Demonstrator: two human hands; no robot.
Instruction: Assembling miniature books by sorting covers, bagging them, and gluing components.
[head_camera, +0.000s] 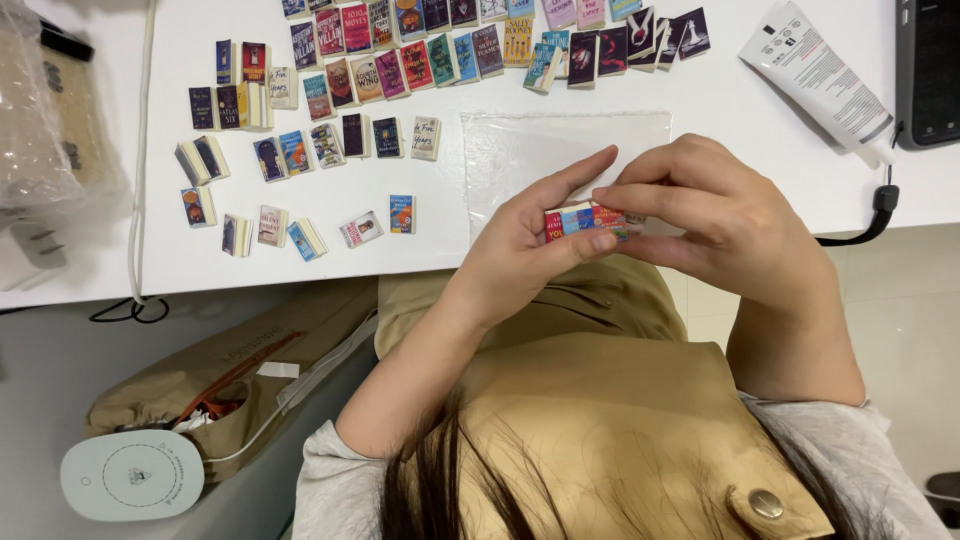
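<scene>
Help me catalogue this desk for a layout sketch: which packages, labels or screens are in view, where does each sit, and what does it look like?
Tube: top right of the white table, lying diagonally, white with printed label.
Dark device: far right edge, black rectangular slab, cropped.
Clear plastic sheet: table centre, transparent rectangle.
Miniature book covers: rows across the table, tiny multicoloured rectangles.
Held books: colourful stack between left hand and right hand.

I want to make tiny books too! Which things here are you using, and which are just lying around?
In use:
left hand and right hand, pinching a row of tiny books
clear plastic sheet
loose tiny books on the white table

Lying about:
white tube
tan bag
round white device
</scene>
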